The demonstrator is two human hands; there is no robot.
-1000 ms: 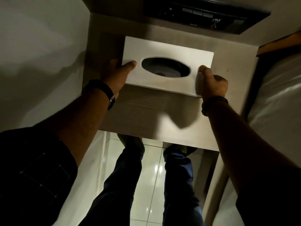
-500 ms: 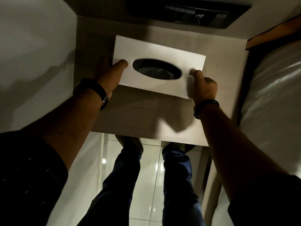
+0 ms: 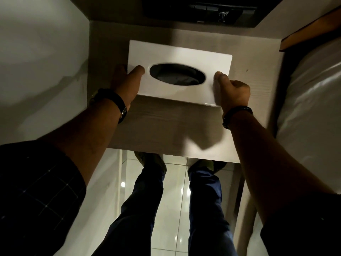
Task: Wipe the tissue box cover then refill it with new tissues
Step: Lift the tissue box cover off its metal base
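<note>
A white tissue box cover (image 3: pixel 182 54) with a dark oval slot in its top is held over the wooden bedside table (image 3: pixel 156 126). My left hand (image 3: pixel 127 82) grips its left end, thumb on top beside the slot. Gripping the right end is my right hand (image 3: pixel 232 91), its thumb on the top face. Through the slot only darkness shows; no tissue sticks out. Whether the cover touches the table is hidden by its own body.
A dark wall panel with switches (image 3: pixel 212 10) sits behind the table. White bedding (image 3: pixel 313 108) lies along the right, beside a wooden headboard edge (image 3: pixel 310 28). A pale wall (image 3: pixel 36 71) closes the left. Below, my legs stand on glossy floor tiles (image 3: pixel 175 200).
The cover has come slightly nearer to me with both hands still holding its ends. The grips look the same.
</note>
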